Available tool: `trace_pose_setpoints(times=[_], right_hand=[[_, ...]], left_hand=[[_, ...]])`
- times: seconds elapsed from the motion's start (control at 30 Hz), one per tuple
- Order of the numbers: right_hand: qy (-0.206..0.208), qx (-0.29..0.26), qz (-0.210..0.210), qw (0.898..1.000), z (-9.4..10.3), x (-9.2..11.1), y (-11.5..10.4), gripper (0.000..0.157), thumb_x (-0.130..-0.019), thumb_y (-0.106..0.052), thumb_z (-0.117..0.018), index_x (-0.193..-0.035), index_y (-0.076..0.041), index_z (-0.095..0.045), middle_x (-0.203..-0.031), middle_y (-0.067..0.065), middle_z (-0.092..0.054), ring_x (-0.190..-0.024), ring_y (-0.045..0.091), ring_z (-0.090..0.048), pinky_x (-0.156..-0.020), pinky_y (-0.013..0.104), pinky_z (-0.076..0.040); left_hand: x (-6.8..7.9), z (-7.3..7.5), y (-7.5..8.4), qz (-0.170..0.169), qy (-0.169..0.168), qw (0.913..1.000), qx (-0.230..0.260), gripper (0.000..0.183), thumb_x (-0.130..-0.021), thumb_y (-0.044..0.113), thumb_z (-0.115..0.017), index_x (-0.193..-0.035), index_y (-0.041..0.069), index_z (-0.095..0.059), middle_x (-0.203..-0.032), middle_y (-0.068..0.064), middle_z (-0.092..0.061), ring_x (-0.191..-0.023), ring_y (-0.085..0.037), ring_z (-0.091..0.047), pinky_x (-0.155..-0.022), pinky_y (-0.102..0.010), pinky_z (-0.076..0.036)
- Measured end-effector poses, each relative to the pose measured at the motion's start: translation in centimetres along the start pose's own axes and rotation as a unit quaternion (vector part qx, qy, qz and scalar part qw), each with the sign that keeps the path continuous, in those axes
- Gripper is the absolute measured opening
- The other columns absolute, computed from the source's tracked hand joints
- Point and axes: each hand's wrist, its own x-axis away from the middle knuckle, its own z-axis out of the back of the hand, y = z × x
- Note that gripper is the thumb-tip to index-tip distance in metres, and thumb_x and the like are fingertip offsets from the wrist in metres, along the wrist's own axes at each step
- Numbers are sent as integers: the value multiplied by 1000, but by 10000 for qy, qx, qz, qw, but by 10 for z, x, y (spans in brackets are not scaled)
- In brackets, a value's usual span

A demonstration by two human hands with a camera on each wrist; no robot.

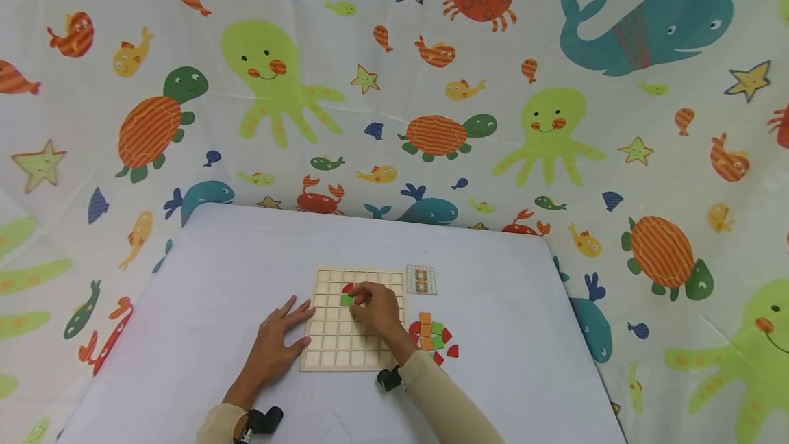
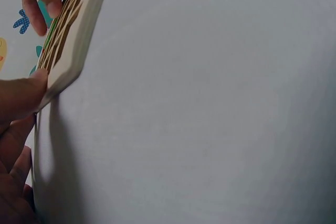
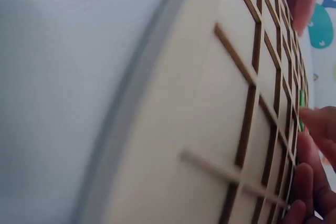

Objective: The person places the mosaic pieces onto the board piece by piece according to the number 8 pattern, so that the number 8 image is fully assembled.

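A pale wooden grid board [image 1: 327,341] lies on the table. In one of its upper cells sits a green square tile [image 1: 346,301], with a red rounded tile [image 1: 348,288] just above it. My right hand [image 1: 377,310] is over the board, fingers bent and fingertips at the green tile's right edge. In the right wrist view, the thumb [image 3: 317,121] overlaps the green tile [image 3: 302,98]; whether anything is pinched there is hidden. My left hand [image 1: 277,340] has its fingers spread and touches the board's left edge. Its thumb [image 2: 23,95] rests at the board's corner.
A small pattern card [image 1: 422,280] lies beside the board's upper right corner. Loose red, orange and green tiles [image 1: 426,324] are gathered right of the board, near my right forearm. Behind the white-covered table [image 1: 234,245] hangs a sea-animal curtain [image 1: 370,12].
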Motion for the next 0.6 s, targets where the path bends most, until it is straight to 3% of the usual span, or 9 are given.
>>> trace_pose_setpoints(times=[0.33,0.6], right_hand=[[257,-646,-29,9976,36,25,26,26,-90,-12,-83,-116,-15,-80,-93,2,-74,-75,10,-56,-66,23,-49],[777,-535,-721,9929,74,47,58,24,-89,-13,-85,-112,-18,-81,-93,0,-73,-79,14,-58,-66,22,-50]], left_hand=[[0,-1,0,-29,67,10000,46,60,-83,1,-84,-141,7,-69,-155,-14,-60,-157,-48,-36,-125,-73,-22],[-1,-1,0,35,-23,10000,45,61,-84,2,-84,-142,8,-68,-157,-13,-58,-158,-47,-35,-126,-72,-21]])
